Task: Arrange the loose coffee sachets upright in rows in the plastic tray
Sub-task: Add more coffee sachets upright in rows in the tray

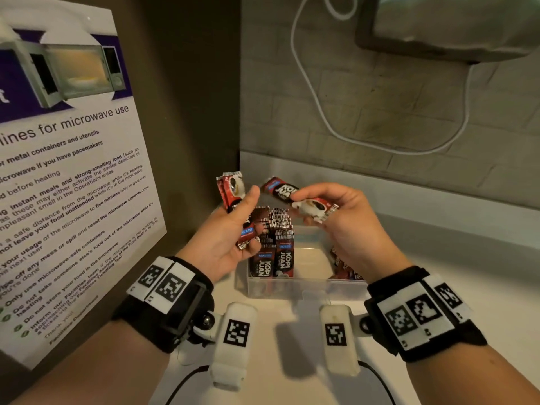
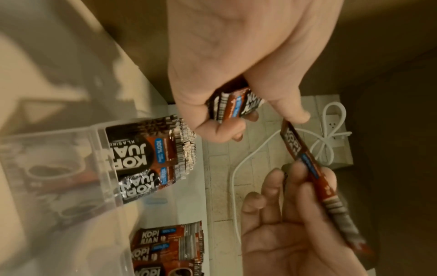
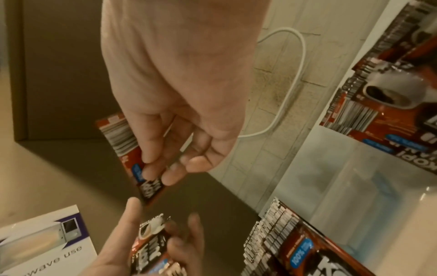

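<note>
Above the clear plastic tray point(image 1: 306, 285) my left hand point(image 1: 247, 213) grips a small stack of red-and-black coffee sachets point(image 1: 232, 190), thumb on top. Close to its right, my right hand point(image 1: 304, 207) pinches a single sachet point(image 1: 280, 190), tilted towards the left hand's thumb. The left wrist view shows the stack point(image 2: 236, 104) in the left fist and the single sachet point(image 2: 307, 164) edge-on. In the right wrist view, fingers pinch that sachet point(image 3: 132, 155). Rows of upright sachets point(image 1: 271, 244) fill the tray's left side. Loose sachets point(image 1: 344, 267) lie at its right end.
The tray stands on a white counter point(image 1: 438, 273) in a corner. A microwave-use poster point(image 1: 67, 171) hangs on the left wall. A white cable point(image 1: 321, 112) loops down the tiled back wall below a covered appliance point(image 1: 453, 24). The tray's middle floor point(image 3: 343, 168) is bare.
</note>
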